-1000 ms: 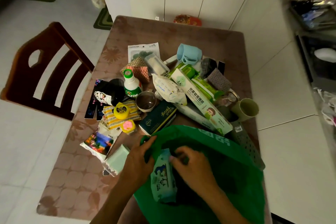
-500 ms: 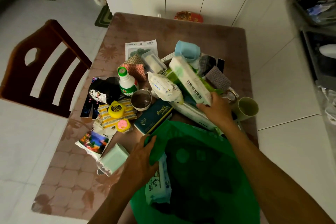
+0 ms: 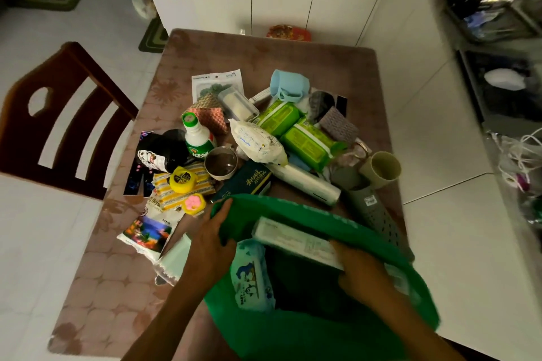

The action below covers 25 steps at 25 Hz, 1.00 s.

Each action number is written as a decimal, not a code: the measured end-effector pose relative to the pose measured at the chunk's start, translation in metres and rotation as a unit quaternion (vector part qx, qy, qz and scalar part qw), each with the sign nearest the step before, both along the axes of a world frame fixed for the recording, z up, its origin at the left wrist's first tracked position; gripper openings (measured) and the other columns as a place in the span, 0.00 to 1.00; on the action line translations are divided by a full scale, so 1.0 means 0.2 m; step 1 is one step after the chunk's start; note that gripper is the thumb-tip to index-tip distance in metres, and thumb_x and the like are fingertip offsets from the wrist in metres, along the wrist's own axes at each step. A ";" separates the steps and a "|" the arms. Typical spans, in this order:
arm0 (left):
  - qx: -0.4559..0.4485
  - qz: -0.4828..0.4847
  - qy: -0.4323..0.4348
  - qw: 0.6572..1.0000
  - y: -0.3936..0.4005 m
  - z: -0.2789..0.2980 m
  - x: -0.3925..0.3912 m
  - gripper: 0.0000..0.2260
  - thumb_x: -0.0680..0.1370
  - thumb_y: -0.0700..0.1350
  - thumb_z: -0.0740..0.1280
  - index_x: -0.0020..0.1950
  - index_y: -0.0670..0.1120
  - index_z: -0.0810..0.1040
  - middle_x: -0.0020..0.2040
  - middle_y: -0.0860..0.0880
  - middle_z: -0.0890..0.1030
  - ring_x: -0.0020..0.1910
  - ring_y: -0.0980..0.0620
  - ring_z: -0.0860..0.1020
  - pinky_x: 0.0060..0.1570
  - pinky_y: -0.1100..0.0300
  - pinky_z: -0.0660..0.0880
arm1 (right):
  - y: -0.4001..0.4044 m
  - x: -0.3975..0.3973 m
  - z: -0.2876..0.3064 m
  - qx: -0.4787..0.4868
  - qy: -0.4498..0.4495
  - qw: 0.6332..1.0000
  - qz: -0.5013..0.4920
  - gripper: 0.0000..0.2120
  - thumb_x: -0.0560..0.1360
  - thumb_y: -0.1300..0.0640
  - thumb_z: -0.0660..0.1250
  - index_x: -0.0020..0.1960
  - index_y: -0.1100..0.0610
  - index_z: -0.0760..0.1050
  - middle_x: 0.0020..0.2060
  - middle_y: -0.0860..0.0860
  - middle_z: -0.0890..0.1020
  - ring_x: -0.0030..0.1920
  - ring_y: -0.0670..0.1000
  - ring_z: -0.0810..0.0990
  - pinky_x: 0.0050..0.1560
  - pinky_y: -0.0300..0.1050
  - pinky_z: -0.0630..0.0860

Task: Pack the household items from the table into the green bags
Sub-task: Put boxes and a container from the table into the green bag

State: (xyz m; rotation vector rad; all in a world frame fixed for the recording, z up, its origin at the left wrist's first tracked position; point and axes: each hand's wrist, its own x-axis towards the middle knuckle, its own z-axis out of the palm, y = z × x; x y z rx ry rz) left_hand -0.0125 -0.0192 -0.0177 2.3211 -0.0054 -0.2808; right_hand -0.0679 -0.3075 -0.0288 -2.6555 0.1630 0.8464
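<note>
Two hands work the green bag (image 3: 308,331): left hand (image 3: 209,246) pinches its rim open, right hand (image 3: 359,271) grips a long box (image 3: 293,239) lying crosswise over the mouth.

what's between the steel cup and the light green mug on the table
In the head view, between the steel cup and the light green mug lie a white wipes pack, a green wipes pack and a white roll.

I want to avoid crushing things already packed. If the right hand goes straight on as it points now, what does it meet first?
The right hand points left across the open green bag, holding a long white box. The blue-and-white wipes pack probably comes first; depth is unclear.
</note>
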 end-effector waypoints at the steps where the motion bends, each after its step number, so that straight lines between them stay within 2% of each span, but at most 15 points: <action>1: 0.003 -0.001 -0.001 1.000 0.01 0.00 0.01 0.35 0.73 0.32 0.70 0.76 0.49 0.62 0.73 0.39 0.65 0.60 0.51 0.70 0.57 0.66 0.70 | 0.01 0.00 -0.01 -0.041 0.021 0.999 -0.019 0.24 0.76 0.56 0.64 0.71 0.49 0.63 0.63 0.53 0.77 0.58 0.53 0.78 0.56 0.45 0.76; 3: 0.027 -0.032 -0.003 0.999 0.02 -0.01 0.00 0.34 0.73 0.33 0.69 0.76 0.48 0.62 0.73 0.40 0.65 0.66 0.46 0.70 0.61 0.64 0.70 | 0.07 0.00 0.00 -0.088 0.045 0.995 -0.006 0.16 0.81 0.54 0.58 0.68 0.52 0.66 0.62 0.55 0.77 0.57 0.53 0.78 0.57 0.46 0.77; 5: 0.042 -0.065 0.009 0.997 0.01 -0.03 -0.02 0.34 0.73 0.33 0.68 0.76 0.49 0.62 0.75 0.43 0.64 0.68 0.46 0.69 0.59 0.74 0.66 | 0.14 0.00 0.03 -0.138 0.035 0.988 0.058 0.17 0.80 0.53 0.59 0.68 0.53 0.67 0.62 0.54 0.78 0.58 0.53 0.79 0.56 0.46 0.78; 6: 0.040 -0.073 0.020 0.996 0.01 -0.04 -0.03 0.35 0.72 0.33 0.68 0.76 0.49 0.61 0.75 0.44 0.63 0.65 0.48 0.71 0.53 0.80 0.65 | 0.17 0.01 0.06 -0.122 -0.028 0.989 0.073 0.16 0.79 0.50 0.61 0.65 0.51 0.69 0.58 0.52 0.80 0.55 0.51 0.81 0.51 0.44 0.79; 8: 0.028 -0.080 0.047 0.995 0.01 -0.06 -0.05 0.35 0.73 0.33 0.67 0.77 0.50 0.60 0.76 0.46 0.62 0.52 0.57 0.75 0.41 0.82 0.69 | 0.29 0.08 0.19 0.028 -0.203 0.975 0.087 0.08 0.78 0.45 0.60 0.55 0.44 0.72 0.45 0.46 0.84 0.43 0.44 0.81 0.38 0.38 0.78; 10: 0.027 -0.083 0.073 0.994 0.00 -0.08 -0.06 0.36 0.73 0.34 0.67 0.77 0.52 0.58 0.76 0.48 0.62 0.41 0.60 0.75 0.36 0.76 0.73 | 0.45 0.29 0.22 0.155 -0.332 0.924 0.108 0.08 0.79 0.48 0.59 0.56 0.45 0.74 0.44 0.46 0.83 0.42 0.44 0.79 0.38 0.39 0.77; 11: 0.028 -0.078 0.081 0.993 0.00 -0.08 -0.07 0.36 0.74 0.34 0.66 0.77 0.52 0.58 0.76 0.48 0.62 0.40 0.58 0.75 0.35 0.75 0.73 | 0.53 0.44 0.21 0.148 -0.355 0.911 0.151 0.11 0.79 0.52 0.59 0.60 0.48 0.74 0.49 0.48 0.83 0.47 0.48 0.78 0.44 0.43 0.77; 12: 0.029 -0.071 0.081 0.994 0.00 -0.08 -0.07 0.35 0.73 0.33 0.66 0.77 0.52 0.58 0.76 0.48 0.63 0.40 0.57 0.75 0.34 0.75 0.72 | 0.61 0.59 0.18 0.108 -0.339 0.912 0.205 0.15 0.79 0.56 0.60 0.65 0.51 0.72 0.57 0.51 0.81 0.53 0.53 0.77 0.50 0.49 0.76; 14: 0.025 -0.069 0.072 0.995 0.00 -0.08 -0.06 0.35 0.72 0.32 0.65 0.77 0.50 0.60 0.75 0.48 0.64 0.41 0.56 0.74 0.34 0.78 0.70 | 0.74 0.83 0.10 -0.008 -0.228 0.920 0.318 0.27 0.75 0.61 0.64 0.72 0.53 0.64 0.68 0.53 0.72 0.62 0.58 0.71 0.57 0.55 0.73; 15: 0.022 -0.070 0.069 0.995 0.00 -0.07 -0.06 0.35 0.72 0.32 0.65 0.77 0.50 0.60 0.75 0.48 0.64 0.42 0.56 0.73 0.34 0.79 0.70 | 0.78 0.90 0.07 -0.053 -0.183 0.911 0.366 0.32 0.73 0.62 0.67 0.74 0.52 0.60 0.70 0.53 0.69 0.65 0.59 0.69 0.58 0.57 0.72; 17: 0.019 -0.071 0.068 0.995 0.00 -0.06 -0.06 0.36 0.72 0.31 0.65 0.77 0.50 0.60 0.75 0.48 0.64 0.43 0.54 0.74 0.35 0.79 0.69 | 0.79 0.96 0.01 -0.082 -0.187 0.870 0.448 0.40 0.69 0.61 0.72 0.75 0.52 0.57 0.71 0.54 0.67 0.65 0.60 0.69 0.56 0.58 0.72; 19: 0.018 -0.073 0.070 0.995 -0.01 -0.06 -0.06 0.35 0.72 0.31 0.64 0.77 0.50 0.60 0.75 0.48 0.64 0.47 0.49 0.78 0.36 0.79 0.68 | 0.78 0.94 -0.01 -0.060 -0.229 0.833 0.499 0.41 0.66 0.61 0.74 0.74 0.52 0.59 0.72 0.55 0.66 0.62 0.60 0.71 0.53 0.58 0.74; 21: 0.015 -0.079 0.070 0.994 -0.01 -0.06 -0.06 0.35 0.72 0.32 0.64 0.77 0.50 0.60 0.74 0.48 0.64 0.52 0.46 0.78 0.38 0.80 0.67 | 0.74 0.93 -0.04 -0.040 -0.246 0.827 0.504 0.38 0.65 0.61 0.73 0.73 0.52 0.62 0.70 0.55 0.66 0.59 0.60 0.72 0.50 0.57 0.73; 23: 0.017 -0.091 0.076 0.993 -0.02 -0.06 -0.08 0.35 0.73 0.34 0.65 0.77 0.50 0.59 0.75 0.48 0.63 0.50 0.49 0.77 0.40 0.78 0.68 | 0.70 0.91 -0.06 -0.034 -0.246 0.821 0.514 0.37 0.65 0.62 0.71 0.72 0.53 0.63 0.70 0.55 0.66 0.59 0.59 0.72 0.50 0.57 0.73; 25: 0.016 -0.096 0.079 0.992 -0.01 -0.07 -0.09 0.35 0.73 0.35 0.65 0.78 0.50 0.59 0.75 0.49 0.62 0.45 0.54 0.74 0.37 0.78 0.68 | 0.67 0.90 -0.08 -0.027 -0.249 0.824 0.509 0.38 0.65 0.63 0.72 0.72 0.53 0.63 0.70 0.56 0.67 0.60 0.60 0.72 0.52 0.57 0.73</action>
